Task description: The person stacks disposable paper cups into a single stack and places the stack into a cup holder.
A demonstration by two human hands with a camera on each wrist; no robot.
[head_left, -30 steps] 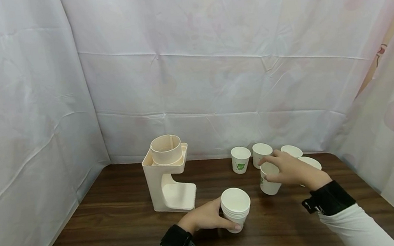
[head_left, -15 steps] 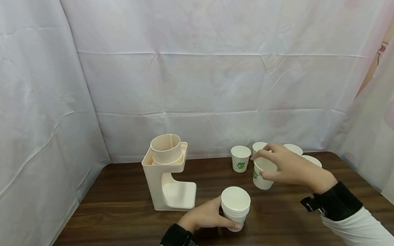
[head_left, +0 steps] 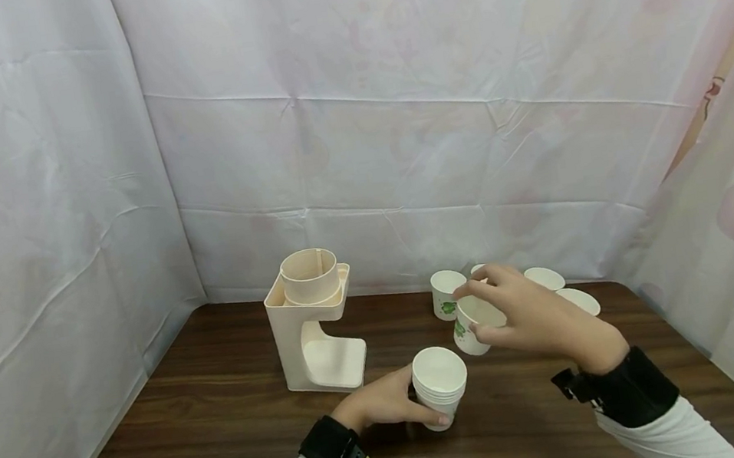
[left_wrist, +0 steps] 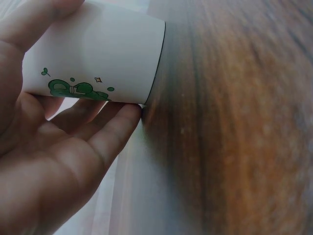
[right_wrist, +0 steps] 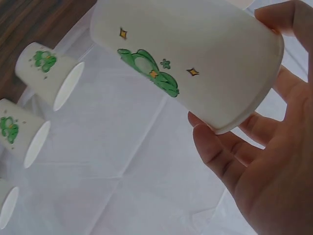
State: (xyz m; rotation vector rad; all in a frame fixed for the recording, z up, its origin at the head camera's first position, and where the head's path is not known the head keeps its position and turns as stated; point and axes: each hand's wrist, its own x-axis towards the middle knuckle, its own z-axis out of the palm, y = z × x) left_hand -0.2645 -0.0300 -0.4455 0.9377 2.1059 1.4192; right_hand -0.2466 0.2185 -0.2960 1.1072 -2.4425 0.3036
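My left hand [head_left: 390, 402] grips a stack of white paper cups [head_left: 439, 378] from the side, near the front of the table. In the left wrist view the stack's lowest cup [left_wrist: 107, 49] shows a green print, and its base is right at the wood. My right hand [head_left: 524, 309] holds a single paper cup [head_left: 470, 335] by its rim, upright, behind and right of the stack. The right wrist view shows this cup's green cartoon print [right_wrist: 149, 71], with thumb and fingers around the rim.
A cream cup-holder stand [head_left: 292, 347] with a round tube [head_left: 309, 279] on top stands left of the stack. Behind the right hand are more paper cups: one at the back [head_left: 445, 296], others at the right [head_left: 578, 302]. White curtains [head_left: 356, 145] enclose the dark wooden table [head_left: 213, 435].
My right hand has moved left with its paper cup, toward the back-left cup and the stack. The left hand and its stack have stayed in place.
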